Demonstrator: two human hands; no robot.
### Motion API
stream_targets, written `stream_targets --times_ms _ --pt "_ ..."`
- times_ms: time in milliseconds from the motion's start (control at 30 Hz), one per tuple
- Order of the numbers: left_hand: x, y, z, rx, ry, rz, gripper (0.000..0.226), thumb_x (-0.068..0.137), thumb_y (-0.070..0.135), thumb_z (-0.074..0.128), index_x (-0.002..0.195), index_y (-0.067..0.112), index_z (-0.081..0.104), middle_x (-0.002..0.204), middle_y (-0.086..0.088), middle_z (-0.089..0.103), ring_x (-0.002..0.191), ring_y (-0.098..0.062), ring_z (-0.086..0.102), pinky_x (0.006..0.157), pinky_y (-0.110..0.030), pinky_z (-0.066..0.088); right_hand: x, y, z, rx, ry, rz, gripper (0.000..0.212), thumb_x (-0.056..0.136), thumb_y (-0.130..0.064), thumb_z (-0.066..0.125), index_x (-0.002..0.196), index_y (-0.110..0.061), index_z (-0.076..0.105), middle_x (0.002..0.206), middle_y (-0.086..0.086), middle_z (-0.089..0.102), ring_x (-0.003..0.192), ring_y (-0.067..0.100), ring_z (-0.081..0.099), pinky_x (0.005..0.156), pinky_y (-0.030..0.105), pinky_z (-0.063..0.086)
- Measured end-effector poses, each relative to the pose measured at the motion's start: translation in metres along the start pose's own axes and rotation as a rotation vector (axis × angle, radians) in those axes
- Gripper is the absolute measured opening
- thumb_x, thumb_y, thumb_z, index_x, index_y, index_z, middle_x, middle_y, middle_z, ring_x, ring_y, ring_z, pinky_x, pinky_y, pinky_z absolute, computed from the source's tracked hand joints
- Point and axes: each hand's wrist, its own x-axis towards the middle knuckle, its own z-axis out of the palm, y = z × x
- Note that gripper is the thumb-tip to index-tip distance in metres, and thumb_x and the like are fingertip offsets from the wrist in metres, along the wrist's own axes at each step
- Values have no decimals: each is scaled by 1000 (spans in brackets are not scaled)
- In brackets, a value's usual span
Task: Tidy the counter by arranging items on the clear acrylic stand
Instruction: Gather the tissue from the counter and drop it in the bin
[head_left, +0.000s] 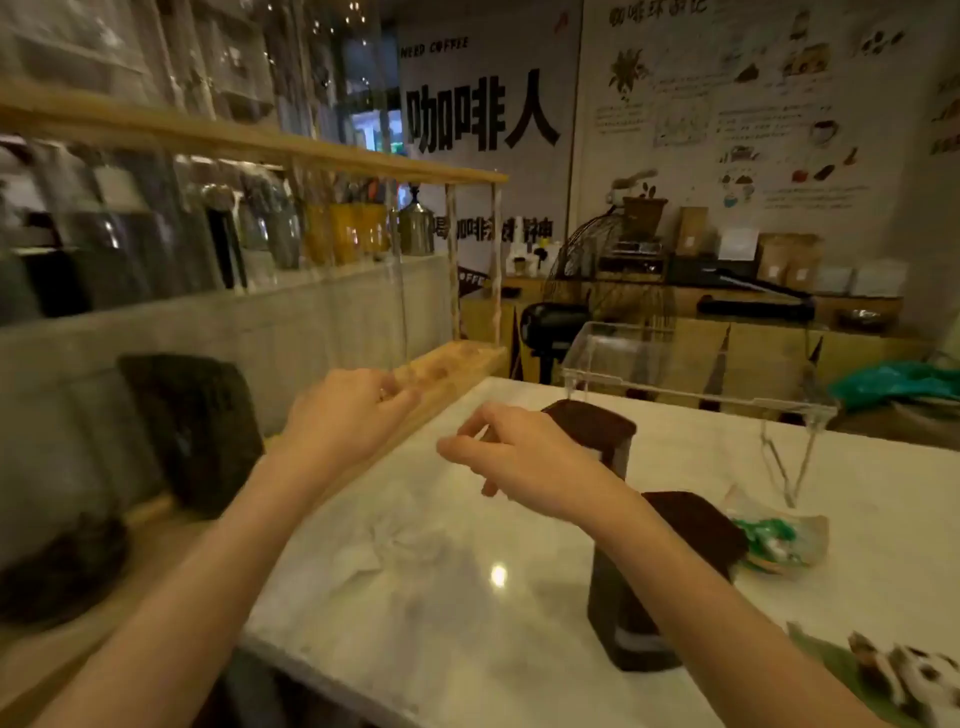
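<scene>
The clear acrylic stand (696, 387) stands on thin legs at the far side of the white marble counter (415, 587), with nothing on its top. Two dark canisters with brown lids stand on the counter: the far one (610, 434) just in front of the stand, and the near one (639, 613) partly hidden by my right forearm. A green and white packet (776, 540) lies under the stand's right legs. My right hand (519, 460) hovers beside the far canister, fingers loosely apart and holding nothing. My left hand (345, 415) is curled shut near the wooden block (452, 366).
A wooden shelf rack (249, 140) with glass jars rises along the left behind a clear screen. A dark pouch (192, 431) leans below it. A printed card with a dog (904, 675) lies at the counter's near right corner. A green bag (893, 387) sits beyond the stand.
</scene>
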Motion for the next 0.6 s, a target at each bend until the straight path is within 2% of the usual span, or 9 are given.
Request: stream_targets --times_ms 133,267,433,600 --pt "-29 -42 20 9 -29 -84 36 89 40 44 110 19 62 112 -9 66 99 -29 60 84 -44 52 21 9 39 -39 -51 55 39 83 -44 53 104 -11 57 101 5 62 91 23 61 76 39 49" --pt "-50 -78 47 2 -95 -143 33 89 36 46 117 23 58 120 -5 62 104 -21 58 88 -40 51 40 23 77 -91 -49 74 35 82 -35 56 104 -8 57 97 7 60 90 25 60 77 40 50" --pt "-68 -101 75 -53 -192 -55 36 91 25 46 127 25 49 139 -3 45 125 -20 43 102 -32 36 57 37 109 -201 -30 83 38 82 -23 57 116 -7 51 111 15 61 99 31 59 78 39 48" --pt "-74 -108 91 -59 -228 -46 44 91 19 45 135 20 39 154 -4 20 138 -21 27 112 -29 23 65 47 128 -253 -54 70 52 81 -16 56 130 -8 39 110 21 61 102 36 58 79 40 47"
